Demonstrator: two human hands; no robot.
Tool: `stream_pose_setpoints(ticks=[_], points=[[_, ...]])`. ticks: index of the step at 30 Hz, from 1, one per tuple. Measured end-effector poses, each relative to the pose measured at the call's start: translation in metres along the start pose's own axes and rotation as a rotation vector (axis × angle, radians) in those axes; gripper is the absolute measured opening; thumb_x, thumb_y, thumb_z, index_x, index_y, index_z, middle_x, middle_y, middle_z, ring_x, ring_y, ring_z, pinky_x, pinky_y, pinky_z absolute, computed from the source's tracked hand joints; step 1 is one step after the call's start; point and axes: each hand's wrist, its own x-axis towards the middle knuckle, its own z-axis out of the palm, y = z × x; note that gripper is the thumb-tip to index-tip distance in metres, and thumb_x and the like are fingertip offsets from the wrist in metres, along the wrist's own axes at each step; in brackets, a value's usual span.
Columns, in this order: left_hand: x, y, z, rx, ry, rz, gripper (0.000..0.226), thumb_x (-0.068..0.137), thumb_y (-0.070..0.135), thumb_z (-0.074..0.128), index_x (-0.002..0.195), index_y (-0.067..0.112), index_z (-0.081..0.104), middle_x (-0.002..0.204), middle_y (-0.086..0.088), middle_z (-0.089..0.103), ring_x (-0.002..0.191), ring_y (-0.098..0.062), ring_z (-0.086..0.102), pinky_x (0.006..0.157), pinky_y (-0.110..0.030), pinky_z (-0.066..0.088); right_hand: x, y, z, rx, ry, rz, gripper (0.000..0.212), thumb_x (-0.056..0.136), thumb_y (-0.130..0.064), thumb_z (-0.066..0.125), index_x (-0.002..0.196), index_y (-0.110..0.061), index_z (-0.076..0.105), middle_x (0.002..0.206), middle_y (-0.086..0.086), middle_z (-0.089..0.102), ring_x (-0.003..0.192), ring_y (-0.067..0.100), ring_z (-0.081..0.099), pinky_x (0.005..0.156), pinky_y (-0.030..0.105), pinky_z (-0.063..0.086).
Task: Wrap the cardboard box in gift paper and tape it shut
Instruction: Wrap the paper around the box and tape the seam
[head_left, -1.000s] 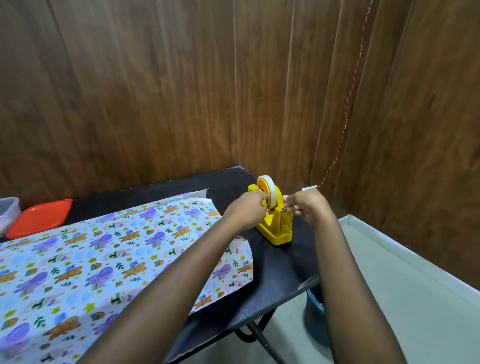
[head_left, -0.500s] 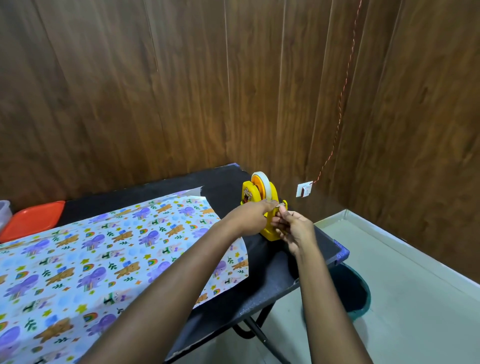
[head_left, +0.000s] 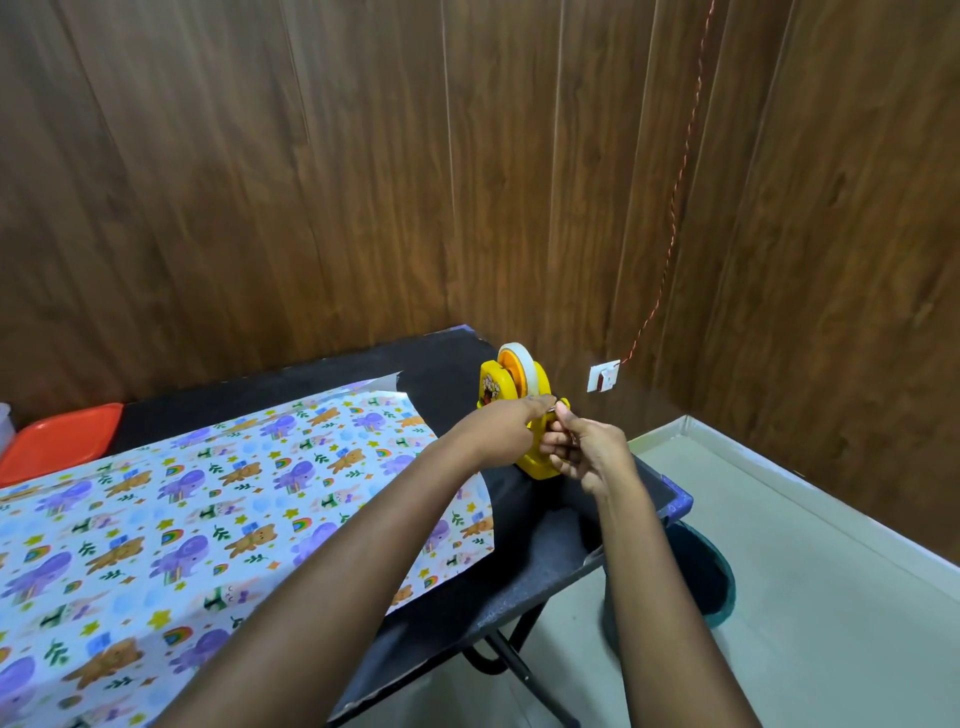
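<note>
A yellow tape dispenser (head_left: 501, 387) with a roll of tape (head_left: 519, 361) stands near the right end of the black table (head_left: 535, 561). My left hand (head_left: 506, 428) and my right hand (head_left: 584, 449) meet at its front by the cutter. Their fingertips pinch something small there, likely the tape end, though it is too small to see clearly. Patterned gift paper (head_left: 208, 499) lies flat across the table's left part. No cardboard box is in view.
A red lid or tray (head_left: 57, 441) lies at the table's back left, beside a clear container edge (head_left: 4, 423). A dark bin (head_left: 696, 577) stands on the floor under the table's right end. Wooden walls close in behind and to the right.
My right hand has come down from beside the roll to the dispenser's front, meeting my left hand there. The view has shifted right and down.
</note>
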Motion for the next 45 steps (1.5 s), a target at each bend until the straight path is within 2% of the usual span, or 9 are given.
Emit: stream_pose_setpoints(ticks=[11,18,21,24,29,33,39,41,45], points=[[0.000,0.009,0.001,0.029,-0.009,-0.019,0.069,0.091,-0.001,0.031,0.149,0.033,0.017,0.150,-0.006,0.033,0.128,-0.024,0.042,0.097,-0.026,0.038,-0.010,0.020,-0.001,0.312,-0.073,-0.044,0.029,0.095,-0.026,0.054,0.070,-0.010,0.055,0.049,0.000,0.060,0.047,0.009,0.061,0.050,0.023,0.051],[-0.025,-0.019,-0.032,0.023,0.143,-0.016,0.064,0.088,0.002,0.038,0.145,0.030,0.031,0.149,-0.006,0.037,0.132,-0.024,0.040,0.107,-0.035,0.037,-0.034,-0.011,0.014,-0.024,-0.147,-0.234,0.024,0.097,-0.006,0.049,0.076,-0.004,0.061,0.052,0.002,0.056,0.047,0.011,0.053,0.044,0.017,0.046],[-0.051,-0.043,-0.064,0.088,0.220,-0.054,0.057,0.091,0.004,0.039,0.144,0.024,0.036,0.153,-0.001,0.029,0.140,-0.017,0.029,0.112,-0.027,0.026,-0.051,-0.032,0.031,-0.159,-0.242,-0.271,0.024,0.096,-0.002,0.047,0.077,-0.003,0.061,0.059,0.007,0.052,0.045,0.010,0.049,0.043,0.016,0.042],[-0.088,-0.083,-0.099,0.163,0.235,-0.209,0.051,0.097,0.015,0.043,0.147,0.016,0.030,0.155,-0.004,0.024,0.142,-0.016,0.023,0.111,-0.025,0.020,-0.069,-0.044,0.073,-0.298,-0.399,-0.241,0.023,0.096,0.000,0.046,0.078,-0.003,0.060,0.059,0.007,0.050,0.041,0.008,0.048,0.042,0.015,0.040],[-0.133,-0.147,-0.113,0.296,0.051,-0.592,0.078,0.095,0.047,0.043,0.150,0.007,0.005,0.158,-0.007,0.005,0.145,-0.030,0.001,0.117,-0.040,0.013,-0.091,-0.038,0.159,-0.489,-0.597,-0.157,0.017,0.096,0.003,0.042,0.085,-0.006,0.052,0.062,0.011,0.048,0.041,0.011,0.047,0.040,0.017,0.038],[-0.139,-0.166,-0.097,0.262,0.063,-0.494,0.069,0.099,0.043,0.035,0.150,0.009,0.005,0.159,-0.003,0.000,0.146,-0.024,-0.004,0.117,-0.043,0.006,-0.088,-0.027,0.206,-0.613,-0.596,-0.081,0.024,0.097,0.005,0.036,0.077,-0.002,0.048,0.064,0.012,0.048,0.052,0.017,0.046,0.047,0.021,0.038],[-0.136,-0.171,-0.090,0.274,0.085,-0.393,0.054,0.103,0.035,0.027,0.150,0.013,0.013,0.159,0.001,0.003,0.146,-0.019,-0.001,0.117,-0.044,0.009,-0.067,-0.014,0.243,-0.788,-0.494,0.035,0.023,0.099,-0.004,0.037,0.089,-0.003,0.058,0.064,0.012,0.052,0.054,0.015,0.044,0.048,0.019,0.031],[-0.136,-0.167,-0.087,0.310,0.106,-0.382,0.054,0.103,0.034,0.025,0.150,0.012,0.013,0.159,-0.001,0.005,0.146,-0.020,0.001,0.117,-0.045,0.009,-0.061,-0.009,0.252,-0.788,-0.463,0.066,0.029,0.099,-0.005,0.040,0.072,-0.004,0.051,0.059,0.013,0.055,0.049,0.014,0.048,0.045,0.020,0.030],[-0.134,-0.166,-0.083,0.350,0.164,-0.374,0.053,0.102,0.034,0.027,0.149,0.009,0.020,0.158,-0.005,0.013,0.146,-0.022,0.006,0.116,-0.047,0.011,-0.051,-0.001,0.272,-0.825,-0.399,0.090,0.033,0.097,-0.003,0.041,0.065,-0.005,0.045,0.034,0.010,0.053,0.028,0.012,0.050,0.035,0.013,0.027]])
